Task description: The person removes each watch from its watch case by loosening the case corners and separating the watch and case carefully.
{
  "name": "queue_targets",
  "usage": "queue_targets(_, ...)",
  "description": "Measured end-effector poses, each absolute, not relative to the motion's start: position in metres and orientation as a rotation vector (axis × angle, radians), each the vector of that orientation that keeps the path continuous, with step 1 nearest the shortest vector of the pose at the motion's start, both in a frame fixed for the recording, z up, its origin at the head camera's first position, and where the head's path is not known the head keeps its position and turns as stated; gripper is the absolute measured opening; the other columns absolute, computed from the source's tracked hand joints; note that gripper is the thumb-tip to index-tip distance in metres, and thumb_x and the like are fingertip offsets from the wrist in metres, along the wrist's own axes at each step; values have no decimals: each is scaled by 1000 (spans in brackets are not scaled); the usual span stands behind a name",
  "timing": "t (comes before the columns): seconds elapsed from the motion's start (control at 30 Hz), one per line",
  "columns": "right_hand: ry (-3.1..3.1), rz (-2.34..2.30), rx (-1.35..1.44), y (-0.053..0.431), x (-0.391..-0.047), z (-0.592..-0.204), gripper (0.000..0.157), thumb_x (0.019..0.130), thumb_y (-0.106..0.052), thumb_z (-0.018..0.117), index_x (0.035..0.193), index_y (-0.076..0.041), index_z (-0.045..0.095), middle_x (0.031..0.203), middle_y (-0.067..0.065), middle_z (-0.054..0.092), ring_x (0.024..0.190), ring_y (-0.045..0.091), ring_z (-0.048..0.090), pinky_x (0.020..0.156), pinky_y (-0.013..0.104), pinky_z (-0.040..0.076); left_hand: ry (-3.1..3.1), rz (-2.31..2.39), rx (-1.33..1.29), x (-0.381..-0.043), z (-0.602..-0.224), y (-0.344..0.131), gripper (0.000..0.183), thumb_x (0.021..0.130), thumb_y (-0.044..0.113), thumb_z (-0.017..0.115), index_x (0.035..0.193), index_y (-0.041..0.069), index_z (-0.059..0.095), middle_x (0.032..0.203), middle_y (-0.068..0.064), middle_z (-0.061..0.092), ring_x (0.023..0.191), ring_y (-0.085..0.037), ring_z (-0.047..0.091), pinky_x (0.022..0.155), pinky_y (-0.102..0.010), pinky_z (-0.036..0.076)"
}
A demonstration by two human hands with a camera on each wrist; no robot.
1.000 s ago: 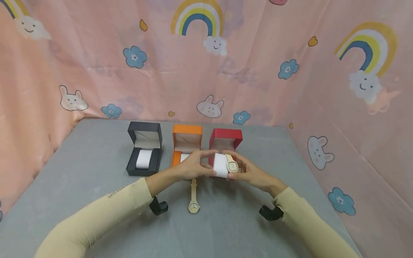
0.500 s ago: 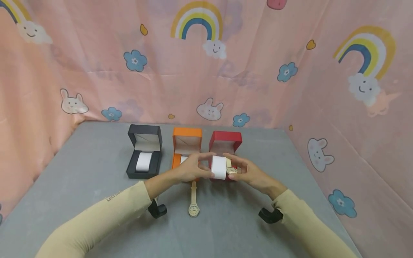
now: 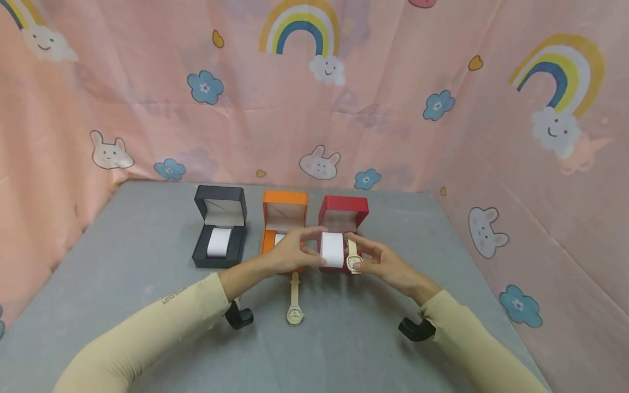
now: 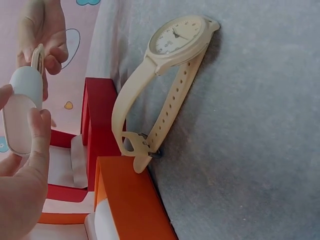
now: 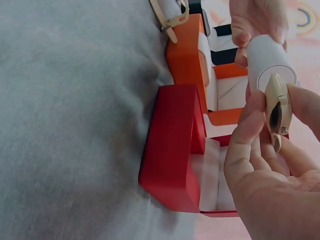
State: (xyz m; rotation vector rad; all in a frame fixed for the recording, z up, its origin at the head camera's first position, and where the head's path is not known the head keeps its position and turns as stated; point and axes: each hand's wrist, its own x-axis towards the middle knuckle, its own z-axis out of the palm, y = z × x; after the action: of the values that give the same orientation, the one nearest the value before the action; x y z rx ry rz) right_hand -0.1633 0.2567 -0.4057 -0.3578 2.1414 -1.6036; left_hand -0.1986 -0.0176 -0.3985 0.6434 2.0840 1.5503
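In the head view my left hand pinches a white watch cushion between thumb and fingers, in front of the red watch box. To the right of the cushion my right hand holds a cream wristwatch by its case and strap, a narrow gap away. Seen from the right wrist, the wristwatch is edge-on between thumb and fingers, overlapping the end of the cushion. The left wrist view shows the cushion upright in my left fingers. Part of the red box is behind both hands.
A second cream watch lies on the grey cloth, before the open orange box, which my left hand partly covers. An open black box with a white cushion stands further left. Patterned pink fabric hangs behind.
The wristwatch was against the cushion's right side; it tilted, and now stands apart on the right, its face lower. The cushion has turned slightly, while both hands stay nearly in place.
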Motion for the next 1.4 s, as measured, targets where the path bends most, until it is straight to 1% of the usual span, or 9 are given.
queue_targets(0.17, 2148, -1645, -357, 262, -161, -406, 74, 96, -14, 68, 160, -18, 32, 159, 19, 35, 131, 30, 46, 92, 23, 56, 2066, 1556, 657, -199, -398, -14, 72, 89, 12, 76, 153, 13, 43, 152, -14, 49, 100, -21, 74, 90, -33, 59)
queue_targets(0.37, 2192, -1631, -337, 270, -156, -406, 76, 95, -15, 70, 160, -16, 31, 157, 22, 37, 133, 33, 46, 92, 24, 56, 2027, 1581, 669, -199, -399, -11, 71, 89, 9, 75, 152, 9, 43, 152, -17, 49, 99, -23, 75, 89, -33, 60)
queue_targets(0.47, 2188, -1623, -363, 275, -154, -406, 77, 95, -12, 69, 161, -13, 28, 159, 24, 35, 133, 32, 49, 92, 23, 56, 2024, 1590, 657, -199, -400, -10, 70, 89, 9, 76, 152, 11, 44, 151, -15, 51, 100, -23, 74, 90, -34, 60)
queue_targets(0.57, 2167, -1621, -390, 279, -152, -406, 79, 95, -9, 69, 161, -9, 26, 162, 24, 31, 124, 26, 60, 90, 22, 56, 2026, 1594, 659, -199, -402, -8, 70, 89, 9, 76, 152, 11, 45, 152, -15, 50, 101, -24, 74, 90, -35, 60)
queue_targets(0.7, 2135, -1617, -410, 284, -149, -405, 81, 94, -5, 69, 161, -6, 23, 167, 21, 22, 106, 15, 70, 86, 20, 57, 2013, 1606, 675, -199, -404, -7, 71, 88, 8, 76, 152, 9, 44, 152, -15, 50, 101, -23, 74, 89, -34, 60)
queue_targets(0.8, 2134, -1607, -407, 285, -147, -404, 81, 94, -5, 69, 161, -6, 23, 167, 20, 21, 96, 11, 70, 84, 20, 56, 2008, 1607, 675, -197, -406, -7, 71, 88, 8, 77, 152, 9, 44, 151, -14, 50, 101, -22, 73, 86, -32, 60)
queue_targets(0.97, 2148, -1599, -400, 288, -144, -407, 82, 93, -5, 71, 161, -7, 25, 163, 22, 28, 88, 13, 70, 82, 22, 57, 1997, 1596, 665, -195, -410, -7, 71, 88, 9, 77, 151, 12, 45, 150, -13, 50, 101, -20, 73, 85, -29, 59)
queue_targets(1.17, 2181, -1551, -391, 295, -140, -412, 81, 92, -7, 72, 160, -9, 28, 158, 23, 33, 88, 15, 70, 81, 23, 57, 2007, 1569, 659, -190, -411, -5, 71, 88, 13, 78, 151, 14, 45, 151, -11, 49, 103, -21, 73, 86, -32, 59)
queue_targets(1.4, 2203, -1537, -367, 306, -133, -416, 82, 92, -8, 72, 160, -7, 27, 160, 27, 26, 91, 13, 70, 81, 19, 55, 2000, 1555, 701, -186, -412, 1, 67, 88, 13, 78, 148, 14, 47, 148, -11, 51, 103, -22, 73, 88, -33, 60)
